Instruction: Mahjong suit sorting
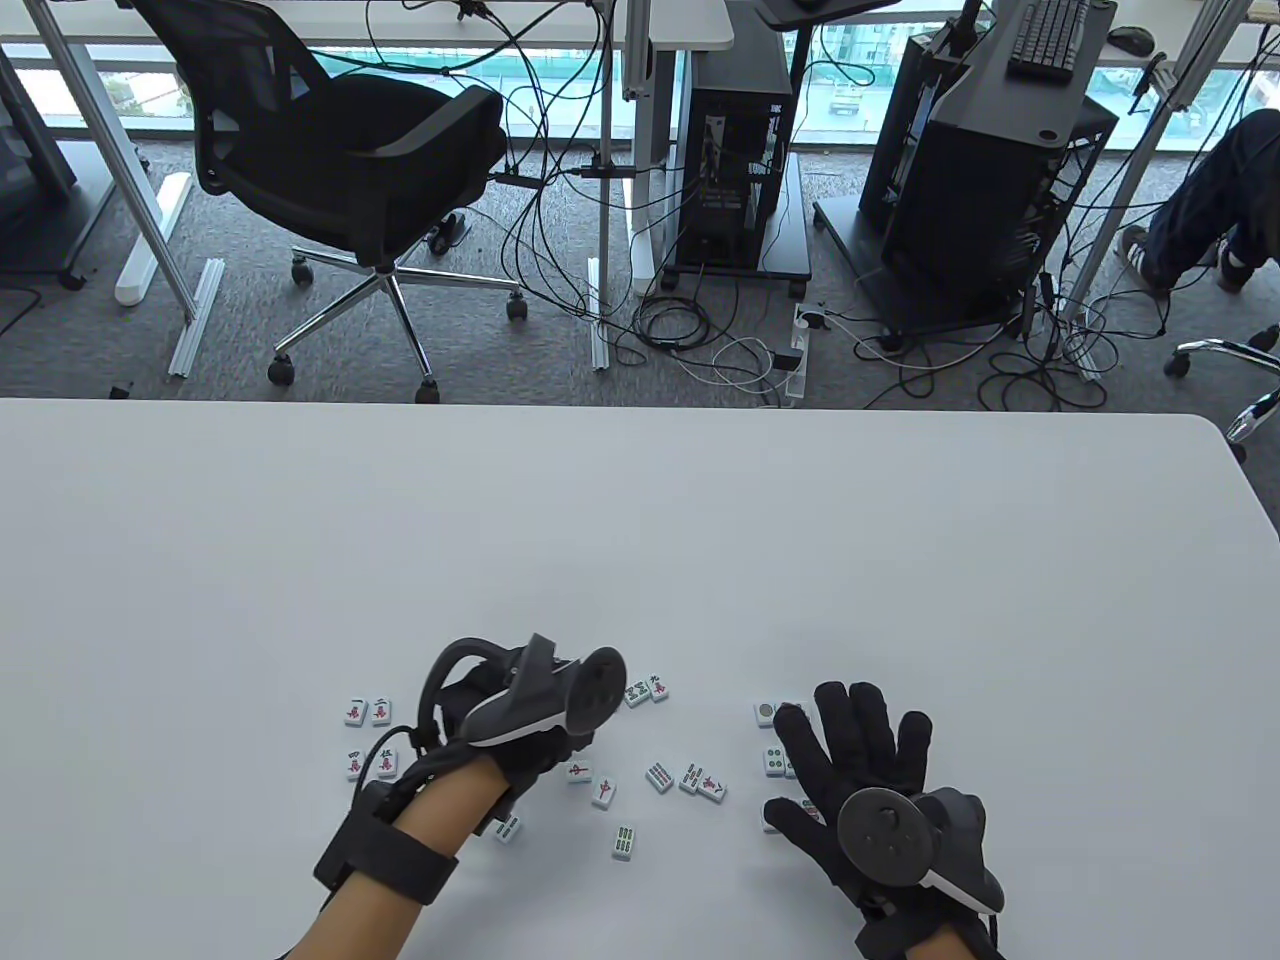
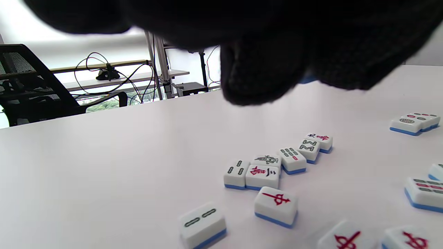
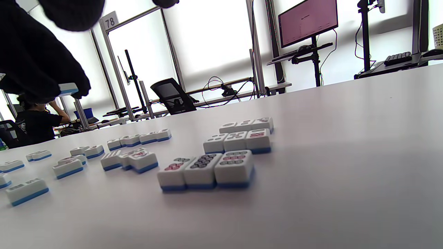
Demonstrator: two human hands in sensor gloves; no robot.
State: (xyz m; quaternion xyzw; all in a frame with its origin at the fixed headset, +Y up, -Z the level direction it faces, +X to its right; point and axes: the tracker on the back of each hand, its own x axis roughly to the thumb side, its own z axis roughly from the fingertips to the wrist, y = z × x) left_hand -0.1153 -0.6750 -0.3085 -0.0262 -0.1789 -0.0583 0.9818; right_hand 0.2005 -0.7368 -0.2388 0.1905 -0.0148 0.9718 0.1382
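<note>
Mahjong tiles (image 1: 660, 776): white-faced, blue-backed tiles are being shown lying face up on the near part of the white table (image 1: 640, 540), between and under the two hands.
Character tiles (image 1: 368, 738): four red-marked tiles are being kept in two pairs at the left, just beside the left hand.
Circle tiles (image 3: 235, 150): three short rows of three tiles each are being seen in the right wrist view, the tiles in each row touching; in the table view most of them are being covered by the right hand.
Loose tiles (image 2: 273, 173): bamboo, character and red-dragon tiles are being left scattered in the middle, some touching, others apart.
Left hand (image 1: 520, 720): it is being held raised over the left part of the scatter, palm down, tracker on top, the fingers curled under. A blue edge is being glimpsed between two fingertips (image 2: 263, 76) in the left wrist view; whether a tile is being pinched cannot be told.
Right hand (image 1: 850, 770): it is being held flat, palm down, the fingers spread wide apart over the circle tiles; nothing is being gripped, and contact with the tiles cannot be told.
</note>
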